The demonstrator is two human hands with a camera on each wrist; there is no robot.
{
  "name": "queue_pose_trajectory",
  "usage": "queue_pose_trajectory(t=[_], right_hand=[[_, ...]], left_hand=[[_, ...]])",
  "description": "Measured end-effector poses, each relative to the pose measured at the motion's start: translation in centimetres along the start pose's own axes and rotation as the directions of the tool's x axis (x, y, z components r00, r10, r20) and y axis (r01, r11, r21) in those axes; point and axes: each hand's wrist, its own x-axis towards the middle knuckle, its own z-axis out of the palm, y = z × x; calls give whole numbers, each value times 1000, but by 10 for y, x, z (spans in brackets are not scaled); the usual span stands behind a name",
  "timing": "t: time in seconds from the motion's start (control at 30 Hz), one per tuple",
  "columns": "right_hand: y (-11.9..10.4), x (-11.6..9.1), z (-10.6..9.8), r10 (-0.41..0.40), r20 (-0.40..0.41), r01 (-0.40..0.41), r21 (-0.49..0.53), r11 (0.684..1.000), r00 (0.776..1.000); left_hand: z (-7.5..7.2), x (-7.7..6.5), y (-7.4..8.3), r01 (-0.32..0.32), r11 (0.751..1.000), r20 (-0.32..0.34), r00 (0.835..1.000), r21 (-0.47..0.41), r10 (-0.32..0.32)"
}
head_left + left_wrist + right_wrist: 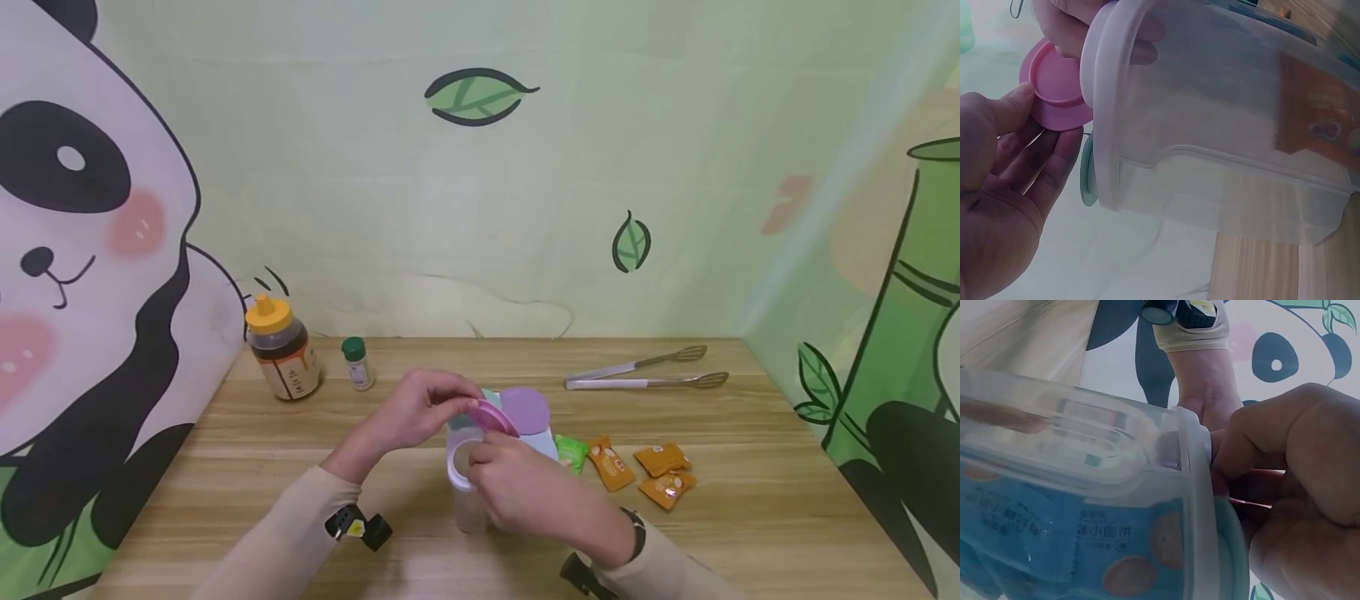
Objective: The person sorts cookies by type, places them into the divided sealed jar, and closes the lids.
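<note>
A clear storage box (470, 510) with a white top and round coloured lids stands at the middle of the table. My left hand (426, 408) pinches the raised pink lid (495, 417) by its edge. Below that lid is a round opening (463, 457). Fingers of my right hand (525, 483) are bent in at this opening; in the left wrist view, fingertips (1144, 51) show through the box wall. Whether they hold anything is hidden. Blue snack packets (1104, 544) and an orange packet (1316, 109) are visible through the box walls.
Orange packets (611, 463) and a green packet (572, 454) lie right of the box. Tongs with whisk-like ends (645, 382) lie at the back right. A yellow-capped honey bottle (288, 367) and a small green-capped shaker (357, 367) stand back left.
</note>
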Motion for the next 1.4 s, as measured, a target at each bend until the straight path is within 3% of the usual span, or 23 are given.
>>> queue_pose_trajectory(t=[0.1,0.27,0.47,0.73,1.03,1.4], right_hand=[[0,-2,1,37,-3,-37,64,997,999],[1,-7,1,93,-105,-69,211,975,990],[5,-14,1,48,-265,27,275,961,963],[14,-25,-6,31,-423,126,339,932,906],[22,-39,-13,130,-459,86,420,903,879],[40,-59,-13,257,-437,-8,495,869,862]], left_hand=[[1,1,-1,-7,1000,2,1000,-8,7],[1,1,-1,-15,1000,-1,1000,-17,15],[1,1,0,1,1000,5,1000,-21,-1],[1,2,-2,0,999,7,1000,-36,1],[0,2,-5,-6,999,21,1000,-46,7],[-3,2,-2,32,998,31,999,-51,-30]])
